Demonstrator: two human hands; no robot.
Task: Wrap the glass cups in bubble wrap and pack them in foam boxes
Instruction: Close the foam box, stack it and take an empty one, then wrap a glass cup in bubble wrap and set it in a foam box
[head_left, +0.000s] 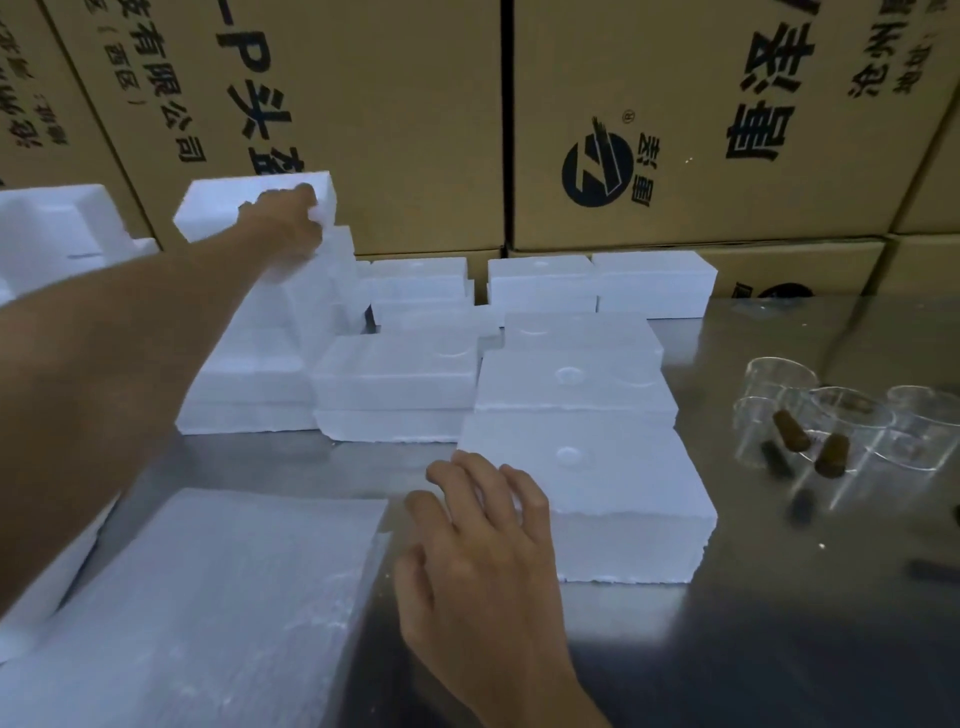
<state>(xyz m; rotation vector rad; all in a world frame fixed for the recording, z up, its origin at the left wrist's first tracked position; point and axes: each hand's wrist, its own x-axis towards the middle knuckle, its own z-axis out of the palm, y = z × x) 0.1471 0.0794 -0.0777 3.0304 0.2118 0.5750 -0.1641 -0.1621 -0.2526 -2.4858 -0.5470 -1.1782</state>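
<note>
Left hand (288, 218) gripped raised foam box (218, 205) atop far-left stack. Right hand (478, 551), fingers relaxed, touched nearest foam box (613, 499) on desk (779, 623). Glass cups (831, 421) at right; bubble wrap (208, 597) near-left.

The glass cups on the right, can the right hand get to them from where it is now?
Probably yes. The right hand rests open at the near foam box, and bare steel table lies between it and the glass cups.

A shiny metal tabletop (779, 649) carries closed white foam boxes (582, 499) stacked toward the back and middle. A sheet of bubble wrap (208, 613) lies at the near left, and clear glass cups (831, 415) with brown stoppers (831, 454) stand at the right.
</note>
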